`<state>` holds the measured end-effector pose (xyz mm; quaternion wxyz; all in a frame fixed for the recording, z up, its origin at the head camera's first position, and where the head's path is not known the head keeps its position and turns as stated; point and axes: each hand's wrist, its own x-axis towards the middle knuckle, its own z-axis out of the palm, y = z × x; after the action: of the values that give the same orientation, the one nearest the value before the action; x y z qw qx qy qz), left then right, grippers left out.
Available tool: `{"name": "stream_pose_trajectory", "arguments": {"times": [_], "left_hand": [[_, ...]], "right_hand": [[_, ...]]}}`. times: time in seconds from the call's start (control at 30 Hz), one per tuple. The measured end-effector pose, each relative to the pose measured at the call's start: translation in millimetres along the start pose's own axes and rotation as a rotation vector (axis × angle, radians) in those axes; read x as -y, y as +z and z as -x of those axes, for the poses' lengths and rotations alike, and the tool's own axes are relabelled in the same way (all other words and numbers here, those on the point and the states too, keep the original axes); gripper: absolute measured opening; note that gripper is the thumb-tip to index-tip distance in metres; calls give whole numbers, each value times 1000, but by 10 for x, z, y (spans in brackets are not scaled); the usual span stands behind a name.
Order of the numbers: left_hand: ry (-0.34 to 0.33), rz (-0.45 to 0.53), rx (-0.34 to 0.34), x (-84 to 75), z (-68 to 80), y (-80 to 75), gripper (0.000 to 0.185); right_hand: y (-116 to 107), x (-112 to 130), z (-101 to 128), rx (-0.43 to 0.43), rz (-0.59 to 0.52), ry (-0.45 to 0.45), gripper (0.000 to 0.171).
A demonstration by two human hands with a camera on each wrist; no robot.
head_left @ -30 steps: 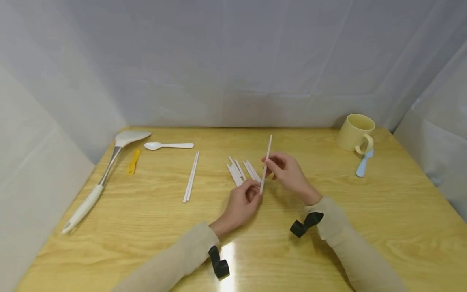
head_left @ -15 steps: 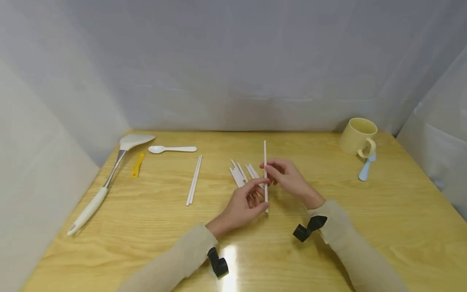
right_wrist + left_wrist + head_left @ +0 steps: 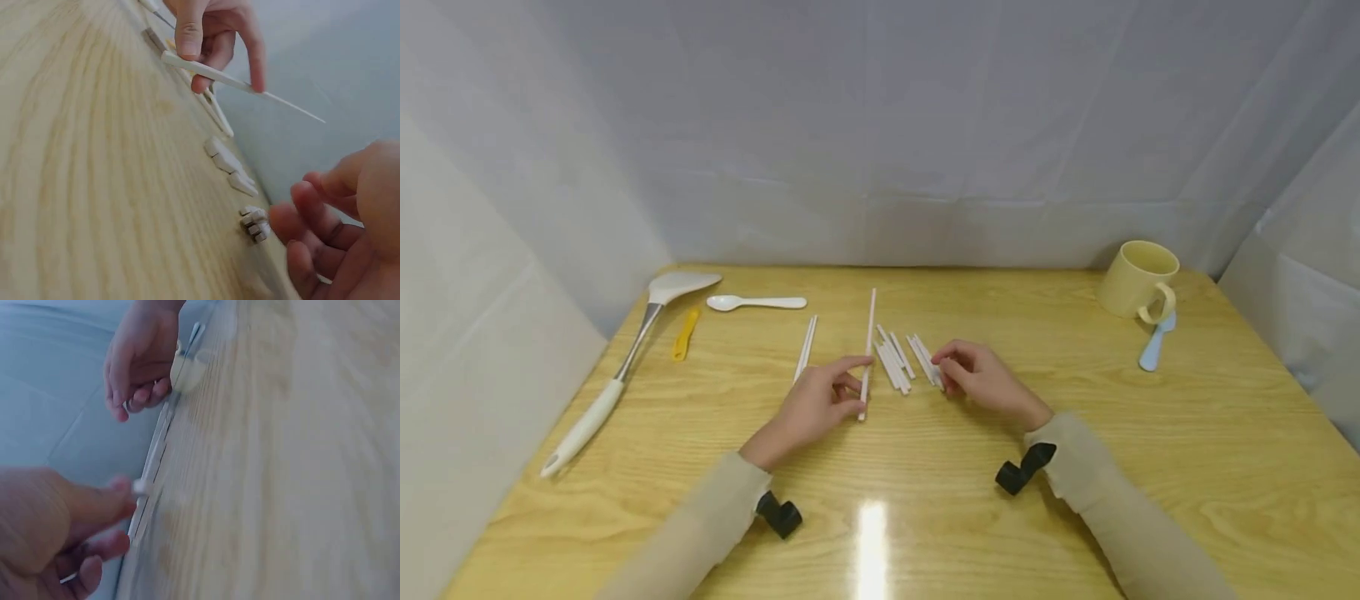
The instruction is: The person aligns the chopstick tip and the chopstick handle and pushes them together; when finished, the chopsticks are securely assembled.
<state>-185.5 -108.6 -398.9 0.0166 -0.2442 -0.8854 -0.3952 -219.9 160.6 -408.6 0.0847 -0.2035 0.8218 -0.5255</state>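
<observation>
A long white chopstick point(image 3: 869, 329) stands tilted up, pinched between the thumb and fingers of my left hand point(image 3: 820, 404). The right wrist view shows that chopstick's point(image 3: 234, 81) square thick end and narrower far end. Below and right of it, several shorter-looking white sticks point(image 3: 891, 367) lie in two loose groups on the table. My right hand point(image 3: 988, 386) hovers beside the right-hand group point(image 3: 925, 360), fingers loosely curled. In the right wrist view nothing shows between the right hand's point(image 3: 340, 231) fingers. Two more white chopsticks point(image 3: 806, 346) lie side by side, their near ends hidden behind my left hand.
Far left lies a long white-handled turner point(image 3: 642, 337), with a small yellow utensil point(image 3: 686, 335) and a white spoon point(image 3: 756, 303) near it. At the back right stands a yellow mug point(image 3: 1135, 282), a light blue utensil point(image 3: 1153, 346) by its handle. A curtain closes the back.
Earlier both hands held the chopstick over the sticks. The right hand has let go and lowered slightly; the left hand has carried the chopstick leftward, uncovering the sticks.
</observation>
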Motion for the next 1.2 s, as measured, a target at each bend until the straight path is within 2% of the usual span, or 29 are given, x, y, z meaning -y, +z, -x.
{"name": "stream_pose_trajectory", "arguments": {"times": [0.17,0.23,0.33,0.4,0.57,0.67,0.8,0.97,1.07,1.2], "left_hand": [[-92,-154,-14,100,44,-121,62],[-102,-207,-23,115,46,-133,63],[-86,-283,-18,111,41,-139,60],[-53,-325,-5,107,37,-147,49],[-15,-389,32,132,51,-178,30],[-14,-378,41,164,83,-204,28],[-17,-359,37,192,106,-257,28],[8,-367,-16,188,64,-286,29],[-19,-331,-59,155,19,-253,29],[-88,-264,-52,51,-67,-125,26]], "right_hand": [[13,-53,-2,-73,-3,-10,19],[14,-71,-8,-77,-1,-23,19],[16,-94,-23,-79,36,-37,18],[22,-113,-37,-91,90,-47,16],[41,-150,-64,-171,249,-72,11],[57,-159,-69,-186,311,-69,11],[66,-135,-96,-161,373,-35,22],[65,-103,-126,-169,437,-9,27],[91,-99,-126,-167,440,1,23],[148,-79,-106,-175,447,21,17]]}}
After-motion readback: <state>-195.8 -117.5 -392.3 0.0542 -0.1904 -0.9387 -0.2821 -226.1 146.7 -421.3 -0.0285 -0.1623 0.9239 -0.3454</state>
